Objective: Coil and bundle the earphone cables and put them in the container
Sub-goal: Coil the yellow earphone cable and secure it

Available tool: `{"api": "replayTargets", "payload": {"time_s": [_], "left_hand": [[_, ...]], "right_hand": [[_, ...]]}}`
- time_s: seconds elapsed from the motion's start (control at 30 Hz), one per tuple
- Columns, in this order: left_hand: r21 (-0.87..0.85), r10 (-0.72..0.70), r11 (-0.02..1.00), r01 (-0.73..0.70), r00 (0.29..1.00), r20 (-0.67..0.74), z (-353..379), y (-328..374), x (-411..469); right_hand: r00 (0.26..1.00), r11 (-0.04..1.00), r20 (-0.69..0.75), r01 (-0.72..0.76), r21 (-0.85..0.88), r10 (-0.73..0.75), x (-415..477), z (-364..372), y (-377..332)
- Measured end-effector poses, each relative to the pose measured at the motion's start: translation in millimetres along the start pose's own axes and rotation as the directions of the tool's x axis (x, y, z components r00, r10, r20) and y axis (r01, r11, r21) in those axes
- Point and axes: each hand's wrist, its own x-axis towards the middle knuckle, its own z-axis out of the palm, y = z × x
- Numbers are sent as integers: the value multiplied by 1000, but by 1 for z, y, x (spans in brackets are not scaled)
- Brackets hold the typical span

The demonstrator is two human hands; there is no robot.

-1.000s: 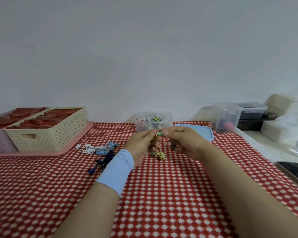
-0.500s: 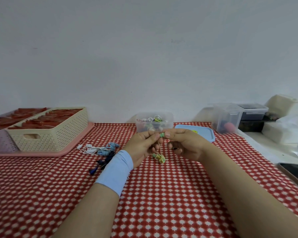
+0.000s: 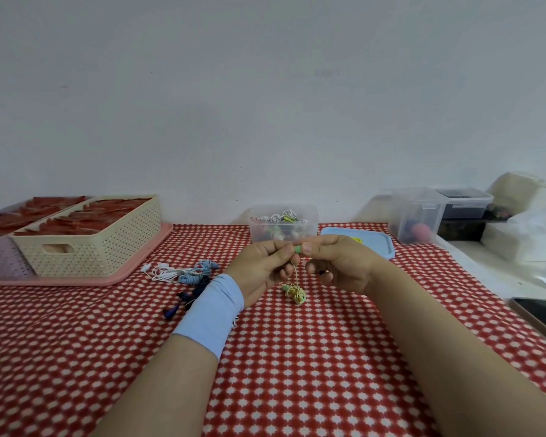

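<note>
Several loose earphone cables (image 3: 183, 274) lie uncoiled left of centre. Mid-frame, the left hand (image 3: 262, 266), in front of a container (image 3: 282, 230) already holding bundles, pinches the wound end of a green-yellow cable (image 3: 297, 249). The right hand (image 3: 338, 263) pinches it too. Its tail trails onto the tablecloth (image 3: 297, 357). Almost nothing has shifted since a second ago.

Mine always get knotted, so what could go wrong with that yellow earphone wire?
The yellow-green cable ends in a loose clump down at the tablecloth, so it might knot while being coiled. The left hand and right hand only pinch its green end with fingertips, so it could slip out.
</note>
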Motion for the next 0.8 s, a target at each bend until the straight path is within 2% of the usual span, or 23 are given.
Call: {"api": "replayTargets", "payload": {"time_s": [0.23,0.33,0.47,0.8], "left_hand": [[-1,-24,1000,24,1000,4,1,1,1],[61,-22,998,24,999,-35,0,-1,2],[87,20,996,-12,995,-93,3,0,3],[122,-25,992,43,988,-150,5,0,2]], "right_hand": [[999,1000,-20,25,-5,-25,-1,2,-1],[997,998,-72,16,-60,-20,-4,3,-1],[984,994,-149,87,-72,-97,-6,5,-2],[927,888,-195,222,-403,-321,-11,7,-5]]}}
